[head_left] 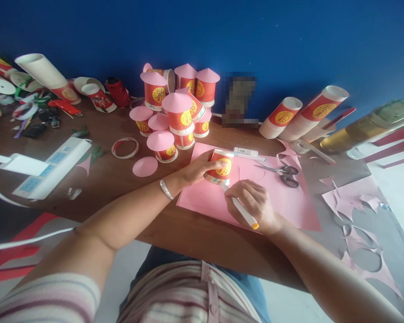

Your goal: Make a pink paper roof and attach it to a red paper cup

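My left hand is closed round a red paper cup with a yellow round emblem, held over pink paper. In my right hand is a white marker pen with an orange end. Its tip is at the cup's lower rim, where coloured drawing shows; whether it touches I cannot tell. Beneath both hands lies a stack of pink paper. Black-handled scissors rest on it, near another white marker.
Behind my left hand stand several red cups with pink cone tops. Stacked paper cups lean at the back right, near a gold bottle. A power strip lies left. Paper scraps cover the right side.
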Motion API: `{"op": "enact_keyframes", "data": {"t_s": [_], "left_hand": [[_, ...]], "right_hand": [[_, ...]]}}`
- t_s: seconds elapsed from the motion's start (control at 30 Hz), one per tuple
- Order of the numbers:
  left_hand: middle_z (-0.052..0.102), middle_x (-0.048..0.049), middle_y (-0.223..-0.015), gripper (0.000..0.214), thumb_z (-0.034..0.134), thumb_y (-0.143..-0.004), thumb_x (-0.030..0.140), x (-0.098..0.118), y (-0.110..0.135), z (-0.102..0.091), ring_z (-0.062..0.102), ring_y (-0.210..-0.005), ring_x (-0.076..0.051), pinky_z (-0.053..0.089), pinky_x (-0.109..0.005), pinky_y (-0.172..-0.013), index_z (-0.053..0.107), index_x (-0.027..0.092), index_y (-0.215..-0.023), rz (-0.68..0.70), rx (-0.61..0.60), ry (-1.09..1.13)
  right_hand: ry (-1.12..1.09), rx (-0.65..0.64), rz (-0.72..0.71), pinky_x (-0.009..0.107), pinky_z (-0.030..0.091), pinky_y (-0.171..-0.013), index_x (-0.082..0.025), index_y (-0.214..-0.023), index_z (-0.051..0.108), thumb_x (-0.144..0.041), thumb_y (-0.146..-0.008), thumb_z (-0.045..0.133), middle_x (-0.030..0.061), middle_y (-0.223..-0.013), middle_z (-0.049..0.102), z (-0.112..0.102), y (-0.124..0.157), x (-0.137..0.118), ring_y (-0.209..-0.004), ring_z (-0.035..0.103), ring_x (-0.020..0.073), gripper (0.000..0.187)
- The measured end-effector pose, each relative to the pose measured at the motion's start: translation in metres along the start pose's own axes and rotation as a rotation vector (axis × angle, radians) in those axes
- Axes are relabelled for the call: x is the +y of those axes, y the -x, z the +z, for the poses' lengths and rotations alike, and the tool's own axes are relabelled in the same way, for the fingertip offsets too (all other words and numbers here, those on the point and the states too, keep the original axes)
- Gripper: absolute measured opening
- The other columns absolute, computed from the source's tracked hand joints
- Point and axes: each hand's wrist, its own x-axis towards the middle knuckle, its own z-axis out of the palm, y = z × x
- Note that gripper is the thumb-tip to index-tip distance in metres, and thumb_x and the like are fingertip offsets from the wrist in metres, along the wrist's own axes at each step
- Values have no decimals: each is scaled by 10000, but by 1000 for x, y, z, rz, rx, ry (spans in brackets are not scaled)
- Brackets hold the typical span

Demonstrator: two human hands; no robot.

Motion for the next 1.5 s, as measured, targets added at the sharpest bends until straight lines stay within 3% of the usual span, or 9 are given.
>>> {"op": "enact_keyframes", "data": {"t_s": [0.5,0.63,0.77,1.03,1.33,1.5], "left_hand": [[674,-70,-914,382,799,-788,406,-1,-1,-2,639,-811,-170,521,-277,-696,640,134,-1004,-5,18,47],[687,-71,-925,393,804,-780,406,1,-1,-3,650,-813,-170,532,-283,-700,648,134,-1016,-26,41,91],[690,-63,-914,410,823,-766,388,0,-2,-3,668,-820,-181,562,-319,-745,656,136,-1043,-21,38,148],[691,-57,-915,459,836,-761,387,-3,-5,-5,675,-844,-190,577,-340,-778,662,136,-1104,-4,37,163],[690,-44,-921,439,816,-797,435,-8,-8,-7,661,-821,-159,525,-274,-732,666,134,-1079,44,11,131],[655,-27,-907,508,880,-734,407,-10,-7,-4,625,-802,-141,503,-254,-714,626,141,-1084,14,82,55]], "right_hand": [[-42,33,7,296,556,-612,-237,-965,562,-18,-834,581,-24,-707,621,-1,0,-2,-594,598,144,256],[-81,41,-6,408,645,-839,-250,-992,569,-14,-825,585,-51,-700,617,0,0,-3,-568,588,131,290],[-90,22,-13,505,624,-981,-256,-997,563,-24,-842,582,-58,-719,631,0,-1,-4,-558,576,119,280],[-110,34,-18,507,628,-991,-232,-981,570,-13,-844,596,-46,-721,632,1,-1,-4,-573,579,122,260],[-141,13,-6,516,619,-1015,-229,-992,560,-20,-864,586,-43,-742,632,4,-1,-6,-598,586,122,247],[-164,-4,-35,506,625,-1005,-234,-995,556,-24,-874,580,-43,-740,636,4,-3,-7,-592,588,121,244]]}}
